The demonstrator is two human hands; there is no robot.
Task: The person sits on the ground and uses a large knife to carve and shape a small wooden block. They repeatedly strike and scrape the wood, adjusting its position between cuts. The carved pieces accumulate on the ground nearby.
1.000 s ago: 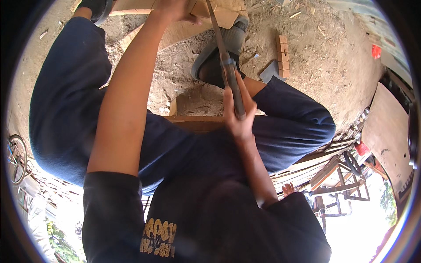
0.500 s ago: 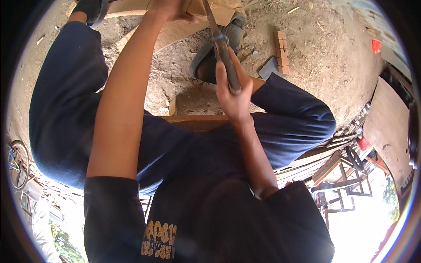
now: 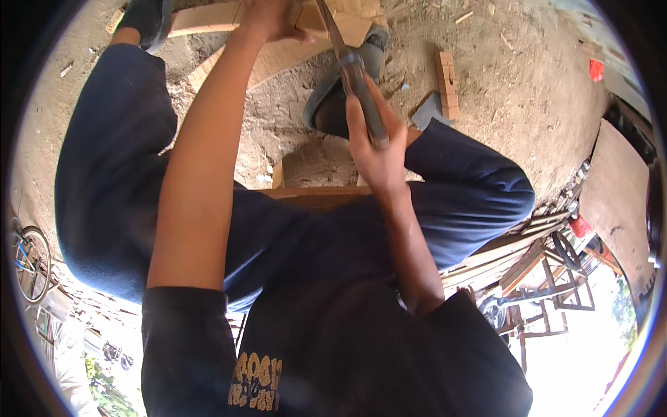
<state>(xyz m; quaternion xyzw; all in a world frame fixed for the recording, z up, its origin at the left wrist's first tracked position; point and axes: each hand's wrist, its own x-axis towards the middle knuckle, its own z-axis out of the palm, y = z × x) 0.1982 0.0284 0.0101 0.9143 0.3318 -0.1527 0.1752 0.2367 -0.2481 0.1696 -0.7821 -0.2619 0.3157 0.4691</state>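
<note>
My right hand (image 3: 381, 156) is closed around the dark handle of a narrow-bladed hand tool (image 3: 364, 97). Its metal blade points up and away past the top edge of the picture. At that edge my left hand (image 3: 272, 19) lies over pale pieces of wood, its thumb stretched to the right; its other fingers are mostly out of view. Beneath it are a flat wooden board (image 3: 283, 61) and a light wooden piece (image 3: 208, 19) reaching left. The blade's tip is cut off, so I cannot tell whether it touches the wood.
Dark sandals (image 3: 326, 104) are on my feet, either side of the wood. To the right lie a notched wooden block (image 3: 447, 83) and a grey flat piece (image 3: 426, 110) on bare dirt with chips. A wooden plank (image 3: 319, 199) runs below me; a bicycle (image 3: 33, 264) stands far left.
The view has shifted slightly, so my arms and legs sit a little further right. My right hand keeps hold of the tool, and my left hand stays over the wood.
</note>
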